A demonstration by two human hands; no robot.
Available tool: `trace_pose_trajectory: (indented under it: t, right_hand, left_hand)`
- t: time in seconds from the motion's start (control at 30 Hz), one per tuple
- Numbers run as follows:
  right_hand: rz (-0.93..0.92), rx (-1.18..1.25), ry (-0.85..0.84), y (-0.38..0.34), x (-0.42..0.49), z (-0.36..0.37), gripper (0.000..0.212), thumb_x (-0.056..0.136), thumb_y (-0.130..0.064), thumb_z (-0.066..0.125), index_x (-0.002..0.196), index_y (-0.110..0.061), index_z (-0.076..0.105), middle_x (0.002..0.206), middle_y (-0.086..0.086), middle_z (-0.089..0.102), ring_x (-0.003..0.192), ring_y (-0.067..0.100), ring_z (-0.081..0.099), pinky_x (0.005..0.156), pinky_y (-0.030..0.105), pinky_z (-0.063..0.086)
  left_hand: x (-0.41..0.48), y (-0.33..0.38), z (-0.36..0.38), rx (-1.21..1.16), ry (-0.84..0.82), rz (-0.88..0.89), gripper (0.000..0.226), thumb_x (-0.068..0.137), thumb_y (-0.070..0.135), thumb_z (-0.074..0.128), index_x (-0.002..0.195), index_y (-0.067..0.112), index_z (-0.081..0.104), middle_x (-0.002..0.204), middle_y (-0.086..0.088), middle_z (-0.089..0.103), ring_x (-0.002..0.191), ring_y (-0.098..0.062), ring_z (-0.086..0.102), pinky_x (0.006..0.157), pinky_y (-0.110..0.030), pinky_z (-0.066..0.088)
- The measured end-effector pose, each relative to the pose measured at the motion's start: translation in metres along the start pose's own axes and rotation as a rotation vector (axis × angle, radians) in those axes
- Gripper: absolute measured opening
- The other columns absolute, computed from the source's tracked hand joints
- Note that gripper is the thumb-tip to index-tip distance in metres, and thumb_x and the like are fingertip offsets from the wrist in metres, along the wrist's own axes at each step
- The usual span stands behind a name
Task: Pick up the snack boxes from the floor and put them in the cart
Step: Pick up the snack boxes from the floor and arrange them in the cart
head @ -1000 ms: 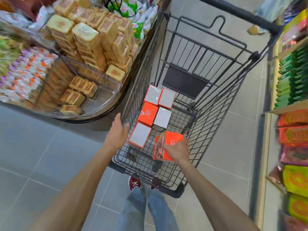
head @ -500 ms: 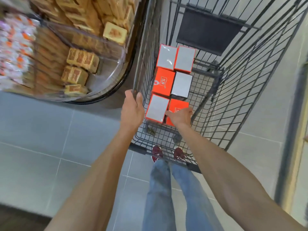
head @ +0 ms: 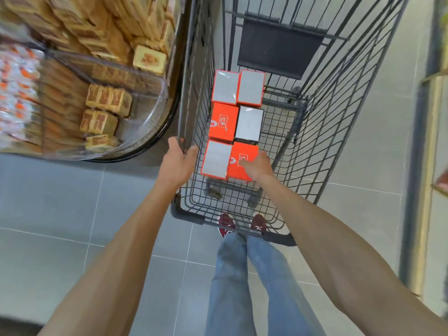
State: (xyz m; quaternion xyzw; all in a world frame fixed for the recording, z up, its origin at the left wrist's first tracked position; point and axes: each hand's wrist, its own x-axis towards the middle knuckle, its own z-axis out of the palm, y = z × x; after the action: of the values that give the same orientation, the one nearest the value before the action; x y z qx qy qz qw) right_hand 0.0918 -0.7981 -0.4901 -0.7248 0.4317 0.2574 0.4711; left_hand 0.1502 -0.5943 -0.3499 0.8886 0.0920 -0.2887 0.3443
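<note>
Several orange and silver snack boxes lie flat in two rows on the bottom of the black wire cart (head: 312, 132). My right hand (head: 257, 166) reaches down into the cart and rests with fingers on the nearest orange snack box (head: 238, 166), which lies at the near end of the right row beside a silver-faced box (head: 215, 159). My left hand (head: 178, 161) grips the top rail at the cart's near left corner.
A round display stand (head: 155, 132) heaped with wrapped cakes stands tight against the cart's left side. Store shelving (head: 436, 117) runs along the right. My legs and red shoes (head: 242, 223) stand at the cart's near end on grey floor tiles.
My right hand has carried the orange box from above the cart's near end down onto the bottom, flat in the right row. My head has leaned forward over the cart.
</note>
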Motion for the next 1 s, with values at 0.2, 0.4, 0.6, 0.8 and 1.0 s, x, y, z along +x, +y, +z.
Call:
trace_pose_trajectory:
  t: [0.2,0.4,0.6,0.8,1.0]
  right_hand:
    - [-0.185,-0.233,0.041,-0.059,-0.081,-0.101,0.028,0.087,-0.028,0.064,0.104,-0.006,0.062,0.114,0.011,0.063,0.098,0.023,0.061,0.071,0.031,0.051]
    - [-0.279,-0.328,0.177,-0.068,-0.137,-0.208,0.024,0.089,-0.026,0.060,0.095,-0.002,0.064,0.109,0.017,0.062,0.110,0.032,0.055,0.095,0.042,0.048]
    - [-0.196,-0.345,0.391,-0.031,-0.209,-0.310,0.052,0.093,-0.042,0.059,0.136,-0.014,0.053,0.138,0.014,0.049,0.132,0.035,0.041,0.104,0.046,0.040]
    - [0.062,-0.349,0.656,0.053,-0.295,-0.393,0.061,0.090,-0.044,0.059,0.142,-0.015,0.046,0.143,0.014,0.042,0.134,0.036,0.037,0.107,0.049,0.037]
    - [0.354,-0.277,0.881,0.140,-0.411,-0.391,0.062,0.090,-0.045,0.060,0.142,-0.017,0.044,0.141,0.015,0.043,0.132,0.038,0.040,0.107,0.051,0.038]
  left_hand:
    - [-0.005,0.049,-0.006,0.269,0.055,0.026,0.066,0.096,0.029,0.056,0.143,-0.005,0.026,0.144,-0.028,0.036,0.131,-0.046,0.039,0.107,-0.052,0.036]
    - [-0.030,0.153,0.001,0.688,-0.016,0.315,0.057,0.094,0.035,0.055,0.144,0.010,0.038,0.142,-0.022,0.039,0.128,-0.046,0.041,0.102,-0.054,0.038]
    - [-0.055,0.266,0.039,0.943,-0.106,0.618,0.055,0.094,0.041,0.052,0.141,0.014,0.041,0.141,-0.020,0.044,0.128,-0.043,0.043,0.105,-0.052,0.040]
    - [-0.114,0.345,0.081,1.154,-0.092,0.941,0.055,0.097,0.048,0.046,0.144,0.021,0.037,0.145,-0.010,0.039,0.133,-0.035,0.040,0.105,-0.052,0.040]
    - [-0.193,0.385,0.138,1.242,-0.192,1.292,0.060,0.095,0.054,0.045,0.147,0.028,0.032,0.149,-0.006,0.036,0.134,-0.031,0.039,0.105,-0.048,0.038]
